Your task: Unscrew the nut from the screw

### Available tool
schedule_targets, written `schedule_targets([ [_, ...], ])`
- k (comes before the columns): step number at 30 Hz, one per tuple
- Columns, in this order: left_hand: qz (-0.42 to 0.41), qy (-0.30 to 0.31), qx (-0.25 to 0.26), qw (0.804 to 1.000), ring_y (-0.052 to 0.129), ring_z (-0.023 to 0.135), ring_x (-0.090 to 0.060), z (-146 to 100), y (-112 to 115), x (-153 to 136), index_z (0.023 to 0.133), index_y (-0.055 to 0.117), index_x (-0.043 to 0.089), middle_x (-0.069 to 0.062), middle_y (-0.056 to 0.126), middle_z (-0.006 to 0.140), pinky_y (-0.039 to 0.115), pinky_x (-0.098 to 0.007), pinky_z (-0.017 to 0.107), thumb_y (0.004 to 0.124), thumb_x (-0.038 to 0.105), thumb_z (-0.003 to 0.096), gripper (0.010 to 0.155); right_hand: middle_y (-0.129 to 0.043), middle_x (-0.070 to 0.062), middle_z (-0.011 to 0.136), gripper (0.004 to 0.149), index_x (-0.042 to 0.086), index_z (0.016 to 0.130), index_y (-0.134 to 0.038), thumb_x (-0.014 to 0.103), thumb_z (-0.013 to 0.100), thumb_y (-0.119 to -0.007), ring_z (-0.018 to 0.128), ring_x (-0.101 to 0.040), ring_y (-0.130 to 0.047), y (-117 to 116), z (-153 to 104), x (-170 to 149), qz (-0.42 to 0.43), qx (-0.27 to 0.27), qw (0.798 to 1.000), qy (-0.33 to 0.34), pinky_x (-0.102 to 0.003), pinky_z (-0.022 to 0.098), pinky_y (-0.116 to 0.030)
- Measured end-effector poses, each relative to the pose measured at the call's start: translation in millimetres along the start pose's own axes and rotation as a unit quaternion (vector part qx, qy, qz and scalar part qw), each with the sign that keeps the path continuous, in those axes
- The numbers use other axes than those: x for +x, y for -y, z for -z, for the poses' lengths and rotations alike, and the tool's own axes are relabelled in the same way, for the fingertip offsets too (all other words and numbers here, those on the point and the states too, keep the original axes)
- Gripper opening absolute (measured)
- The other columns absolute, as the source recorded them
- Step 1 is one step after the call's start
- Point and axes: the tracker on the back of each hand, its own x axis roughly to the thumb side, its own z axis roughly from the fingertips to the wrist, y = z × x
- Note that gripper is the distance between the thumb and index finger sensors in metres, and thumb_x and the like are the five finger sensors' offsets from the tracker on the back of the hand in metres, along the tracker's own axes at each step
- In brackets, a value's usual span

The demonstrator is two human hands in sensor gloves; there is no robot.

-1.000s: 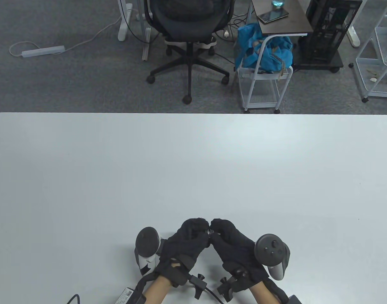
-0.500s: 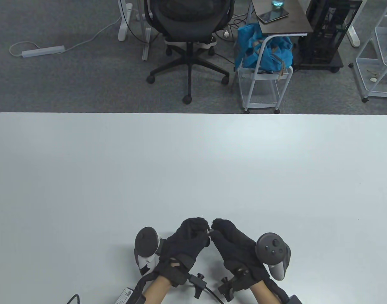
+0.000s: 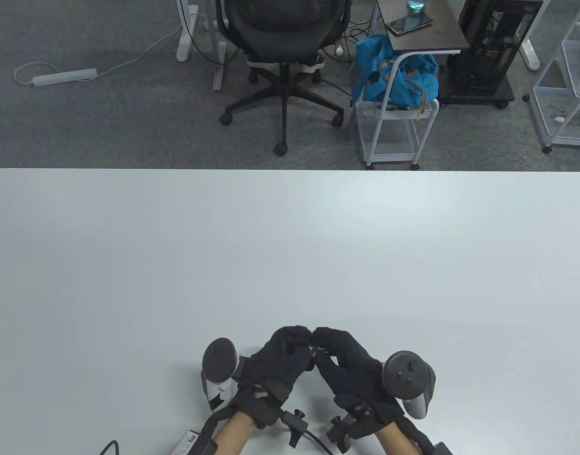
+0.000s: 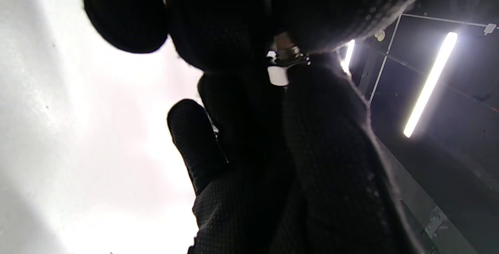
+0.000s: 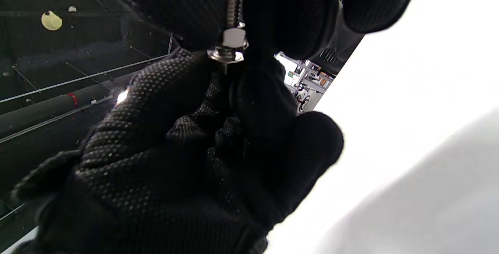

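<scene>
Low at the table's front centre, my left hand (image 3: 300,339) and right hand (image 3: 324,339) meet fingertip to fingertip. Between them sits a small metal screw (image 3: 313,350), mostly hidden in the table view. The right wrist view shows its threaded shaft (image 5: 232,4) running up between my right fingers (image 5: 288,16). A pale hex nut (image 5: 234,37) sits on the shaft just above a metal flange (image 5: 226,55). My left hand pinches the flange end. In the left wrist view the nut (image 4: 277,75) shows pale between the dark gloves. My right fingers curl round the nut and thread.
The white table (image 3: 290,246) stretches far ahead of my hands. A small adapter with a cable (image 3: 191,441) lies at the front edge by my left wrist. Beyond the far edge stand an office chair (image 3: 282,42) and a white cart (image 3: 394,118).
My right hand has rolled slightly, and its fingertips have closed onto the left hand's. The left hand has hardly moved.
</scene>
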Motion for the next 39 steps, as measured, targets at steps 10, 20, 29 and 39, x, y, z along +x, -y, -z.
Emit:
schedule_targets([
  [10,0.012,0.007,-0.003,1.000,0.098,0.056,-0.024,0.0,1.1,1.1,0.092,0.076,0.025,-0.014,0.088,0.085,0.081,-0.057,0.055,0.086,0.038,0.0474,0.048,-0.089,-0.018,0.080,0.062,0.005,0.098,-0.070,0.049,0.055,-0.070,0.064,-0.043,-0.090,1.0,-0.7,-11.9,-0.002,-0.022,0.999,-0.046,-0.066,0.054,-0.071],
  [20,0.005,0.003,-0.022,1.000,0.099,0.054,-0.024,1.3,0.4,-0.9,0.093,0.077,0.024,-0.013,0.090,0.083,0.082,-0.057,0.054,0.086,0.039,0.0482,0.048,-0.092,-0.008,0.070,0.053,0.007,0.095,-0.071,0.038,0.053,-0.078,0.055,-0.031,-0.095,1.5,-0.1,-5.7,0.001,-0.024,1.000,-0.008,-0.058,0.053,-0.079],
  [29,-0.001,0.003,-0.003,1.000,0.098,0.054,-0.023,0.7,-0.4,0.1,0.093,0.077,0.025,-0.014,0.089,0.084,0.082,-0.056,0.054,0.086,0.038,0.0476,0.048,-0.068,-0.018,0.100,0.055,0.021,0.104,-0.065,0.035,0.053,-0.081,0.085,-0.042,-0.075,0.7,-0.2,-3.4,0.006,-0.005,1.000,0.002,-0.065,0.063,-0.064],
  [39,0.004,0.009,-0.005,1.000,0.098,0.055,-0.023,0.2,0.0,1.3,0.093,0.077,0.025,-0.013,0.088,0.084,0.082,-0.056,0.054,0.086,0.038,0.0476,0.048,-0.093,-0.012,0.070,0.054,0.005,0.092,-0.076,0.043,0.054,-0.074,0.054,-0.035,-0.095,0.8,-1.5,-7.0,-0.003,-0.032,0.999,-0.026,-0.061,0.051,-0.077],
])
